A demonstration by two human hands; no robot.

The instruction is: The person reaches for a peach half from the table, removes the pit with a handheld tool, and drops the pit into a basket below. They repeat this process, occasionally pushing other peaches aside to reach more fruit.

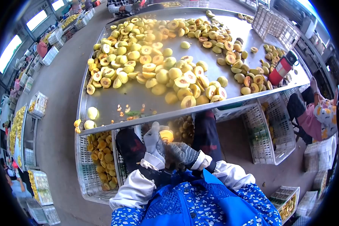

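My left hand (153, 142), in a light grey glove, grips a cut yellow peach (166, 136) just below the near edge of the metal table. Its orange cut face shows. My right hand (183, 153), in a darker grey knit glove, is closed right beside the peach, fingers curled toward it. Whatever those fingers hold, perhaps a small tool, is hidden. Many halved yellow peaches (162, 76) lie heaped on the metal table (147, 101), several with the pit still in the flesh. Loose pits and scraps (129, 113) lie near the table's front edge.
A white crate of peach halves (87, 169) stands left of my legs. Another white crate (271, 139) is at the right under the table. A red bottle (281, 69) stands on the table's right side. People sit at the right and across the table.
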